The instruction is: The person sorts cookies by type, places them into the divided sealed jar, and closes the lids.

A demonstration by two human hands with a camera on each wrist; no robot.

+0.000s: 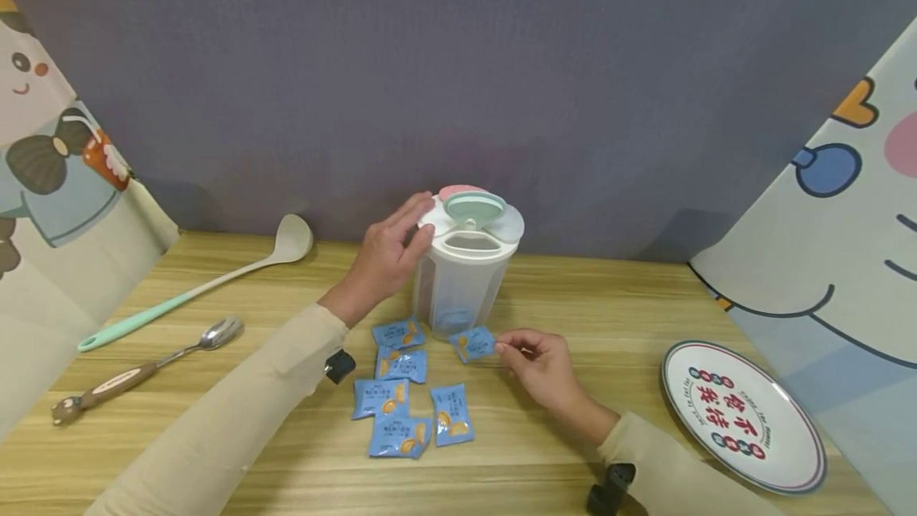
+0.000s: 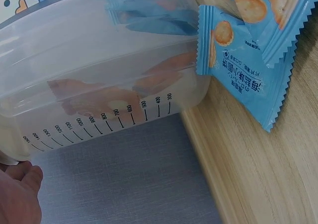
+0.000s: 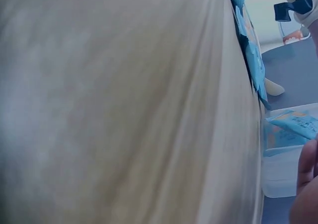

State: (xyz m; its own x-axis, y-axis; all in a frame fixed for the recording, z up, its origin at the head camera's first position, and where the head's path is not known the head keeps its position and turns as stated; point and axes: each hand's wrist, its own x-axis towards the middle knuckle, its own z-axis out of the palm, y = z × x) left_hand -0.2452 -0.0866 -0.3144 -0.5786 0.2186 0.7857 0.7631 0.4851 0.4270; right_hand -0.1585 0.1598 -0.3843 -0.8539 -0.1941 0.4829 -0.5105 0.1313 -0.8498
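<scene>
A clear plastic storage container (image 1: 458,285) stands upright against the back wall, measuring marks down its side. Its white lid (image 1: 437,217) carries a raised green flap (image 1: 474,207) and a pink flap behind. My left hand (image 1: 390,249) rests on the lid's left edge, fingers extended and thumb apart. Between right thumb and fingertips, my right hand (image 1: 540,365) pinches a blue cracker packet (image 1: 474,344) low in front of the container. Blue and reddish packets (image 2: 94,97) show through the container's wall. Several more blue cracker packets (image 1: 390,398) lie before it on the table.
A ladle (image 1: 290,239) with a mint handle lies at the left, behind a metal spoon (image 1: 220,333) with a brown bear handle. To the right is a white plate (image 1: 745,420) with printed lettering. A grey wall (image 1: 430,86) borders the table's back.
</scene>
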